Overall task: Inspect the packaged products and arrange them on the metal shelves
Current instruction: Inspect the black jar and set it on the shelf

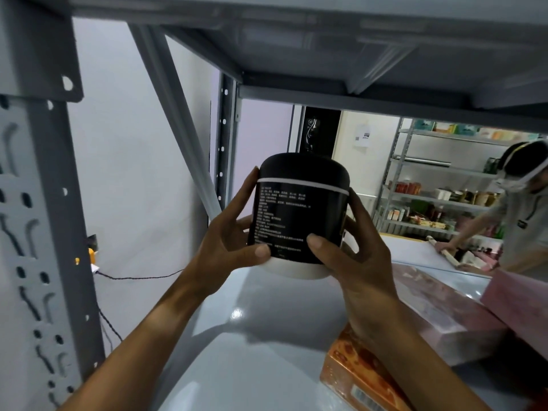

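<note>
A black jar (299, 209) with a domed black lid, a thin white band and white printed text is held above the grey metal shelf (252, 345), in the middle of the view. My left hand (228, 238) grips its left side, thumb across the lower front. My right hand (358, 247) grips the right side, thumb on the lower label. The jar's white base shows below my thumbs. An orange box (353, 372) lies on the shelf under my right forearm. A pink wrapped box (439, 310) lies on the shelf to the right.
The upper shelf board (326, 48) hangs close overhead. A perforated grey upright (38, 232) stands at the left, a diagonal brace (178, 120) behind it. A person (522, 209) wearing a headset works at a counter at the right, before stocked shelves (439, 197). A cable (133, 277) runs along the wall.
</note>
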